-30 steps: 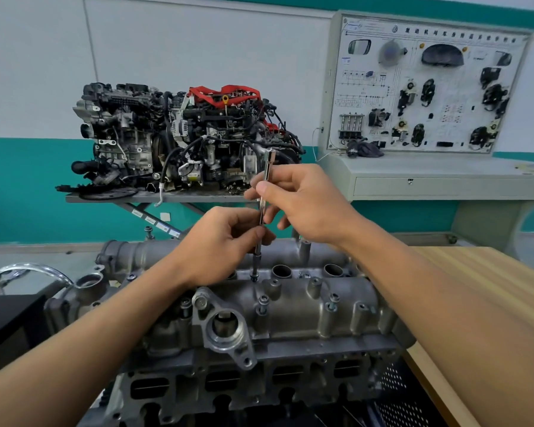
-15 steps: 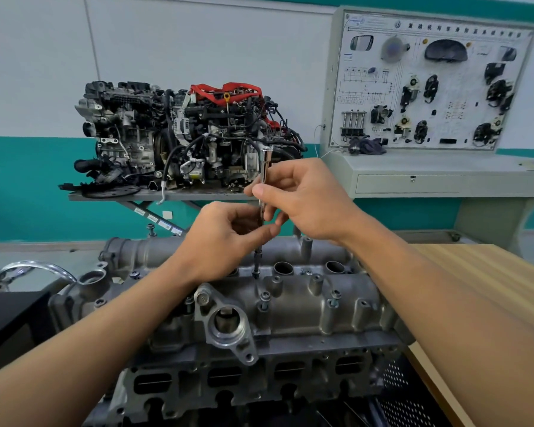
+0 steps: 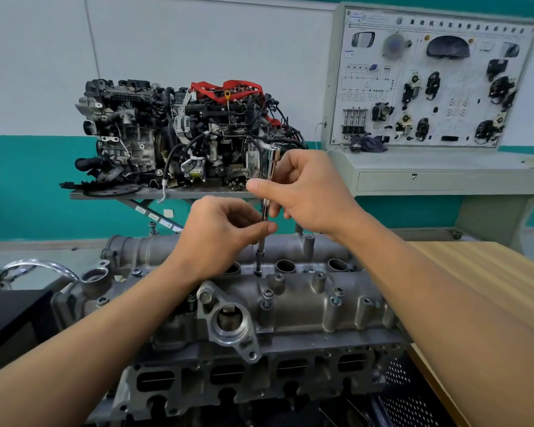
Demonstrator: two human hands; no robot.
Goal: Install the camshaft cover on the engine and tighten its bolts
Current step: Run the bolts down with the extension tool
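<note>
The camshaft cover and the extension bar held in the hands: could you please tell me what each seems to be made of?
Camshaft cover: likely cast aluminium, matt grey, slightly grainy, with rounded bosses.
Extension bar: probably chromed steel, judging by bright mirror-like highlights along its shaft.

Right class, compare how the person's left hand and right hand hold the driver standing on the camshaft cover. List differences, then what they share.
The left hand pinches the driver low on its thin shaft; the right hand pinches it higher, below the thick top. Left thumb points right; right thumb points left. Both hold one upright driver, its tip on a bolt in the camshaft cover.
</note>
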